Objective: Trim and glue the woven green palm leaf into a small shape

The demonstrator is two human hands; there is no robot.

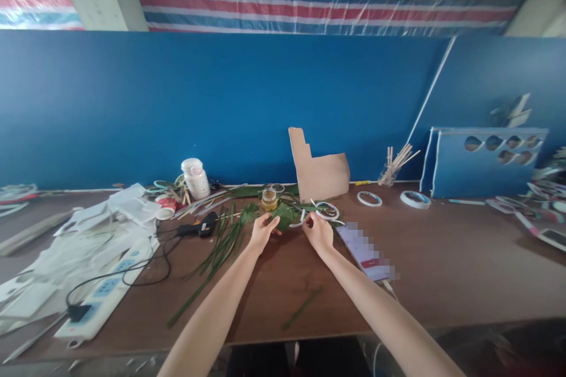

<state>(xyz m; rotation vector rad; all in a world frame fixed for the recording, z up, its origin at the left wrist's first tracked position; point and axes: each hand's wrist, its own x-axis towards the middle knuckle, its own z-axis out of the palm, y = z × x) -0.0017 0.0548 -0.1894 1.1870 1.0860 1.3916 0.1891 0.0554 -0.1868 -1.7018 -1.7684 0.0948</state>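
Observation:
Between thumb and fingers, my left hand pinches a broad green leaf above the table. My right hand is just to its right, fingers curled together at the end of a thin, curved white strip. The strip looks like tape, though its held end is hidden. Just behind my right hand lies a white tape roll. A small glass jar of yellowish content stands behind the leaf. Long green blades spread over the table left of my left hand.
A stepped cardboard piece leans at the back. Right of my hand lies a phone with a cable. Two tape rolls and a jar of sticks stand beyond. On the left are a glue gun, power strip and white scraps.

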